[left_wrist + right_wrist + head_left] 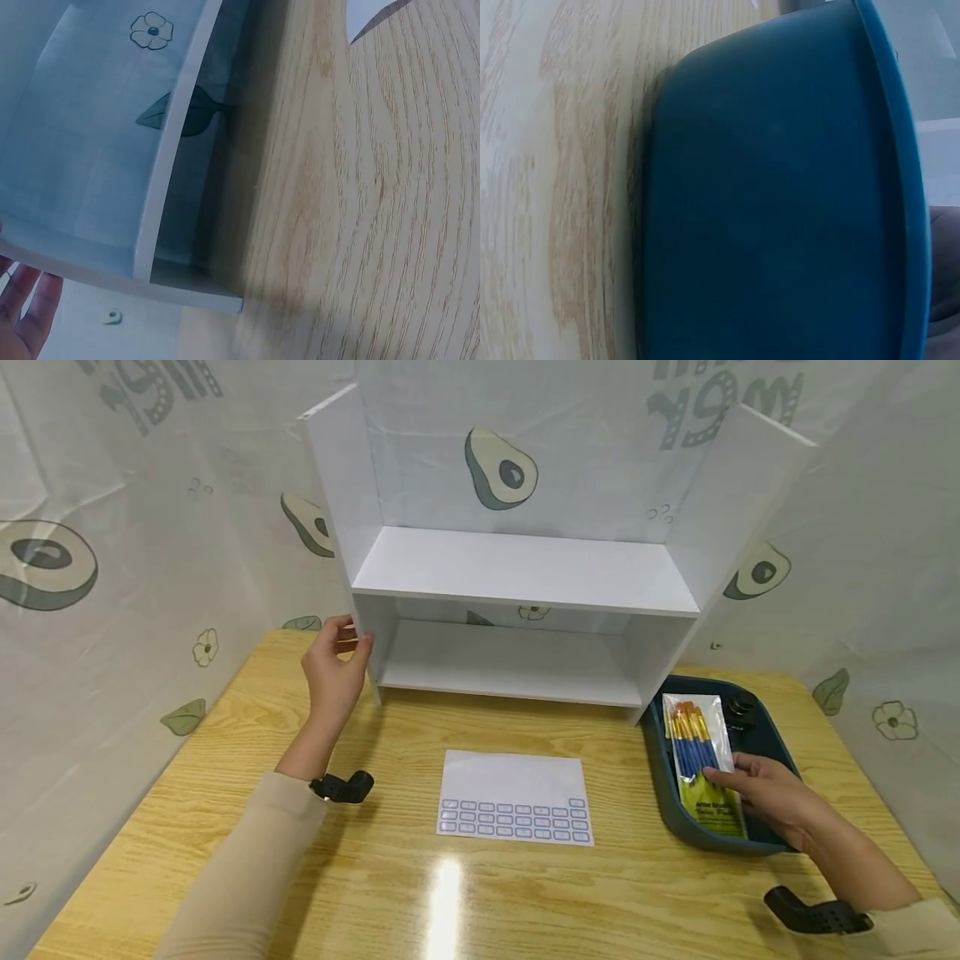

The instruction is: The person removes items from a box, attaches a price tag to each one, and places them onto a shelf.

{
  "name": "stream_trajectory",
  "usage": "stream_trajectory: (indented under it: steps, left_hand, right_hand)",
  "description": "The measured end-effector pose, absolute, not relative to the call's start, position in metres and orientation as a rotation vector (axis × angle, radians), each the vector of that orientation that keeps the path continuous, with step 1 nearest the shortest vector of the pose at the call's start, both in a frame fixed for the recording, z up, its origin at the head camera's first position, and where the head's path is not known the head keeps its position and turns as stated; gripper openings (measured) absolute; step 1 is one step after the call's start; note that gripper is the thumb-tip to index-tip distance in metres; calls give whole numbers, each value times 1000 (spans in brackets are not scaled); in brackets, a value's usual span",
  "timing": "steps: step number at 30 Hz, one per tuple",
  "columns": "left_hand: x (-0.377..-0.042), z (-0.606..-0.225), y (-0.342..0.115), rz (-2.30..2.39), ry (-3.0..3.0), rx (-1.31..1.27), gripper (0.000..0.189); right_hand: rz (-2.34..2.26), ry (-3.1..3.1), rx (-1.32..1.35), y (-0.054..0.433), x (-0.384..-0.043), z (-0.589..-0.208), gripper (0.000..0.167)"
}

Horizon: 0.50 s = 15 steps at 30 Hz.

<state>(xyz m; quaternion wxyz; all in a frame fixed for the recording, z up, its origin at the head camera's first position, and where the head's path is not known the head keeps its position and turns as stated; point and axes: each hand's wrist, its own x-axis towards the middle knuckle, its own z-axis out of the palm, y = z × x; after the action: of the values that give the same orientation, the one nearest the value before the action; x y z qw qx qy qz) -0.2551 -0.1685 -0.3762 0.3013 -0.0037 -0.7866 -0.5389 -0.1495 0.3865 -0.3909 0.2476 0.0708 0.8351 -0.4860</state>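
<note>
My left hand (336, 670) grips the left side panel of a white two-tier shelf (525, 572), thumb at its front edge and fingers on the outer side. In the left wrist view, the fingers (37, 311) show beside that panel. On the right, my right hand (772, 793) reaches into a dark blue bin (670, 802) and pinches a clear pack of paintbrushes (693, 752), with the thumb on top and the other fingers partly hidden. The brushes have blue handles and orange-brown bristles. The bin's wall (772, 187) hides most of this hand in the right wrist view.
A white sheet with rows of small blue-outlined boxes (515, 797) lies on the wooden table (375, 893) before the shelf. A black object (740, 708) sits in the bin's far corner. Avocado-print curtains (225, 485) hang behind and at both sides.
</note>
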Motion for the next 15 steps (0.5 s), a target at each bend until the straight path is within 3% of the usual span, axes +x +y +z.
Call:
stream_trajectory:
  steps: [8,15]
  left_hand:
    - [-255,-378,-171,-1435,-2095,-27,27]
    - [-255,-375,-170,-1415,-2119,-13,29]
  right_hand:
    - [-1407,2253,211,386,-146,-391,59]
    - [-1544,2247,208,390,-144,-387,36]
